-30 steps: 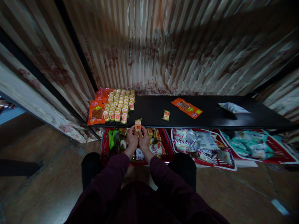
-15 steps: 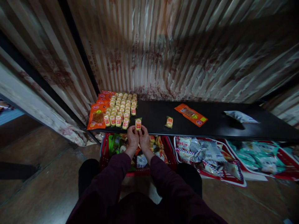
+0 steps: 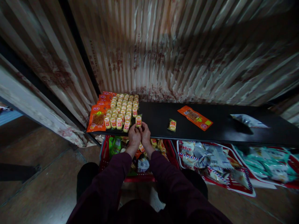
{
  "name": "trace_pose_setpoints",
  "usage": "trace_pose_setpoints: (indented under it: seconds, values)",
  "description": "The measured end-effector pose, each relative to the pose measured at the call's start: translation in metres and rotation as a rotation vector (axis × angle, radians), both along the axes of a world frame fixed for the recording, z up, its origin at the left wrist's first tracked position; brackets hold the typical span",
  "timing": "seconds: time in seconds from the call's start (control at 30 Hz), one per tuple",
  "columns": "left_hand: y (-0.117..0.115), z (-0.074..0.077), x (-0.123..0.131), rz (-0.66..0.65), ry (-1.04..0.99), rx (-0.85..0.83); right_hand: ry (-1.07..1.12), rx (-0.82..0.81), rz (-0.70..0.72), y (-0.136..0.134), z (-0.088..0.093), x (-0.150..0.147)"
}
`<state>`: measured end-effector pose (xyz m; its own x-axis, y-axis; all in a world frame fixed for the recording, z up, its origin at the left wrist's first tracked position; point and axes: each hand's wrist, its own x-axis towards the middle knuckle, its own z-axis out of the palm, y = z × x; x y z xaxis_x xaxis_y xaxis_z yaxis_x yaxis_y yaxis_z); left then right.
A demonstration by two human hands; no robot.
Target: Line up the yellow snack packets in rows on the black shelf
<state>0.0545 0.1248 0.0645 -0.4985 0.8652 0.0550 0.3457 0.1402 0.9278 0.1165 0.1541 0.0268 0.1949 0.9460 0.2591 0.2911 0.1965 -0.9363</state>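
Note:
Between the fingertips of my left hand (image 3: 134, 137) and my right hand (image 3: 145, 134) is a small yellow wrapped snack cake (image 3: 138, 120) with a red and white label. Both hands are closed on its lower end, over the front edge of the black shelf (image 3: 156, 119). Just left of it stand several rows of the same wrapped cakes (image 3: 119, 123), packed close together. Orange snack packets (image 3: 97, 119) lie in a column along their left side. A single wrapped cake (image 3: 172, 125) lies apart, to the right of my hands.
Farther right on the shelf lie an orange packet (image 3: 195, 118) and a silvery white packet (image 3: 249, 121). Below the front edge stand red baskets: one with mixed snacks (image 3: 115, 145), one with white packets (image 3: 216, 157), one with green packets (image 3: 268, 161). A striped curtain (image 3: 163, 62) hangs behind.
My hands have carried the cake slightly farther back over the shelf, closer to the rows. The view has shifted a little, so things at the right sit farther right.

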Motion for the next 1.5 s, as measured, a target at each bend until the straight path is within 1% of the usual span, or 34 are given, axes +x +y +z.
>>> trace_pose_setpoints:
  seconds: [0.27,0.5,0.73,0.87,1.07,1.17,1.3,1.5]
  values:
    - [0.016,-0.003,-0.001,0.026,0.056,0.046,0.039,0.033,0.018,0.016,-0.002,-0.005]
    - [0.024,-0.002,-0.001,-0.011,0.095,0.046,0.029,0.012,0.021,0.026,0.000,-0.006]
    - [0.031,-0.004,-0.002,-0.053,0.057,0.043,0.025,0.012,0.041,0.038,-0.002,-0.010]
    - [0.036,-0.005,-0.002,-0.062,0.043,0.035,0.024,0.004,0.052,0.046,-0.006,-0.012]
    - [0.043,-0.009,-0.001,-0.090,0.047,0.025,0.028,0.006,0.064,0.056,-0.018,-0.012]
    - [0.046,-0.011,-0.001,-0.089,0.043,0.026,0.004,0.009,0.064,0.058,-0.020,-0.012]
    - [0.049,-0.014,-0.002,-0.098,0.037,0.040,-0.049,0.038,0.102,0.058,-0.018,-0.012]
    - [0.049,-0.017,-0.002,-0.100,0.033,0.067,-0.242,0.046,0.062,0.057,-0.014,-0.010]
